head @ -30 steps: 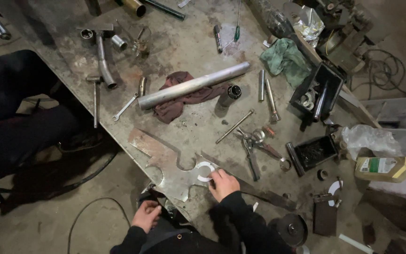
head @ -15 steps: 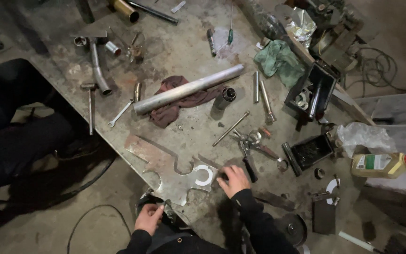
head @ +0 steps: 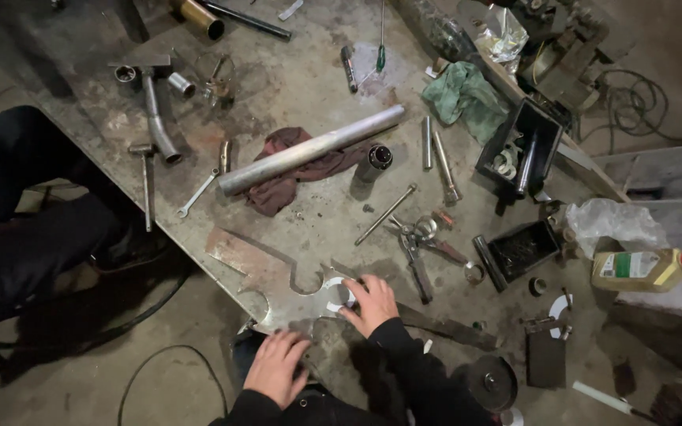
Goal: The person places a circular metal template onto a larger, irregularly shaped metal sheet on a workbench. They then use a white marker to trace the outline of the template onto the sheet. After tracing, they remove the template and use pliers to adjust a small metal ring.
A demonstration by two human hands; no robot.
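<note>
Down at the near edge of the surface (head: 309, 79) we have a flat cut metal plate (head: 278, 296) with rounded notches along its edge, one corner hanging past the rim toward us. Our right hand (head: 370, 304) lies open on it, fingers spread flat and pressing around a pale ring-shaped piece (head: 335, 293) at the plate's right end; it grips nothing. Our left hand (head: 276, 367) rests palm down, fingers loosely extended, just below the plate's near corner, and we cannot tell whether it touches the plate or only the dark sleeve and clothing beneath. Just right of the plate lie pliers (head: 414, 244) and a long bolt (head: 386, 214). Further up, a long grey metal tube (head: 309, 150) lies across a dark red rag (head: 286, 170), with a short black cylinder (head: 374, 162) beside its middle. To the right, a small black tray (head: 521, 251) sits open, its contents too dark to make out, and above it a taller black box (head: 518, 146) holds pale ring-like parts and a dark rod. A green cloth (head: 463, 99) lies beside that box. Off the surface at the far right, a yellow plastic bottle (head: 645, 270) with a red cap lies on its side next to a crumpled clear bag (head: 613, 221). At the left, a hammer (head: 145, 177) and a wrench (head: 197, 193) lie near a bent pipe (head: 155, 110).
</note>
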